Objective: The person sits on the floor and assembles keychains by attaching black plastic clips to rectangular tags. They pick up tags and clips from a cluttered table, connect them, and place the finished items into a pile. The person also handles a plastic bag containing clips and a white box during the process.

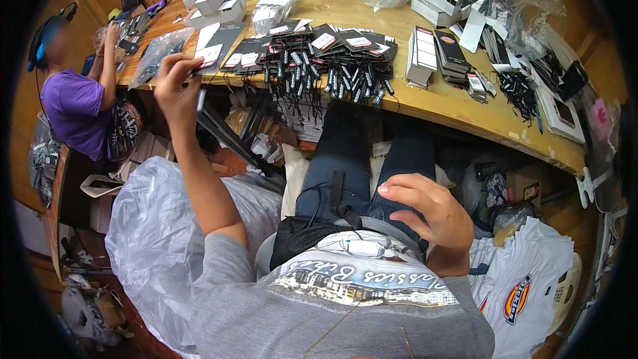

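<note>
We sit at a yellow wooden table (393,21) with a heap of black card tags (324,53). Near us, our right hand (432,211) is half open. Left of the heap, our left hand (175,82) pinches a flat white-and-dark card tag (211,56).

Your left hand (176,85) is raised at the near edge of the yellowish wooden table (458,108), fingertips pinching a dark rectangular card tag with a white label (211,55). Just to its right lies a broad heap of dark card tags with black cords (319,60), the cords hanging over the edge. Your right hand (428,209) hovers over your lap, fingers loosely curved. A large translucent white plastic bag (156,226) bulges beneath your left arm; a co-worker in a purple shirt (74,113) sits at far left.
</note>
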`<move>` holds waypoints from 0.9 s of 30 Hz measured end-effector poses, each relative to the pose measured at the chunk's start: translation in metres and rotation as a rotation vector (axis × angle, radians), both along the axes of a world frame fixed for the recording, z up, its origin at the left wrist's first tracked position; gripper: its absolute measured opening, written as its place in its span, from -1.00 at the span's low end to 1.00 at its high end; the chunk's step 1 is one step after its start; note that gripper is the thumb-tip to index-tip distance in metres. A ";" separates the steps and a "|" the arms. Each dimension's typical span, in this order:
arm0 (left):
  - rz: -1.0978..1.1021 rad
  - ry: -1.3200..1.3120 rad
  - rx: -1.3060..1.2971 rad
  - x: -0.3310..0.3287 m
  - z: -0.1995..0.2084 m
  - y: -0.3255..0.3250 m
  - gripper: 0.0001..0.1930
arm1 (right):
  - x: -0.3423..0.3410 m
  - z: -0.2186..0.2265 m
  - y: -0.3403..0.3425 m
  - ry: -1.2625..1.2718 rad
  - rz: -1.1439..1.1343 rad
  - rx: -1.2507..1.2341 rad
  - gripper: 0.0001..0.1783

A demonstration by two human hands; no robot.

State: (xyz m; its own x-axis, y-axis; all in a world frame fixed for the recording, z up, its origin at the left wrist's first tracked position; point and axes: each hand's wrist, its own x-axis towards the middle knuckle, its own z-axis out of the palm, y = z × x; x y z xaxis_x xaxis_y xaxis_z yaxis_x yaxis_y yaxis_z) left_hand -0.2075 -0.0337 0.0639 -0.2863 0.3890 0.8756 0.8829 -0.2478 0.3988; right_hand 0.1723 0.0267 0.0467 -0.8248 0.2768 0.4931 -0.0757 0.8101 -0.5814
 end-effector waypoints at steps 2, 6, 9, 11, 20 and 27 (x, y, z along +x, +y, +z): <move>0.111 0.080 -0.094 -0.026 -0.018 0.023 -0.77 | 0.000 -0.001 0.001 -0.028 -0.021 0.023 -0.49; 0.165 0.138 -0.223 -0.060 -0.052 0.057 -0.82 | 0.005 -0.006 0.008 -0.064 -0.051 0.036 -0.51; 0.069 0.102 -0.432 -0.071 -0.054 0.063 -0.72 | 0.011 -0.009 0.019 -0.092 -0.075 0.020 -0.56; 0.001 0.074 -0.611 -0.077 -0.050 0.060 -0.63 | 0.016 -0.007 0.036 -0.115 -0.101 0.030 -0.60; -0.135 0.341 -0.440 0.044 0.022 0.127 -0.72 | 0.033 0.030 0.230 -0.034 -0.732 -0.001 -0.78; -0.561 0.311 -0.841 0.148 0.017 0.276 -0.25 | 0.009 0.042 0.308 -0.679 -0.571 -0.367 -0.04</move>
State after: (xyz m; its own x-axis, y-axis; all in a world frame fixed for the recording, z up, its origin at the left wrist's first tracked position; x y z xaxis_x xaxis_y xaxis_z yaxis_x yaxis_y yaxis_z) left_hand -0.0594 0.2422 0.0814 0.3126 0.9116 0.2670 0.8205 -0.4007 0.4077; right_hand 0.1816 0.3344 0.0886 -0.5956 0.7671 -0.2382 0.7204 0.3790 -0.5808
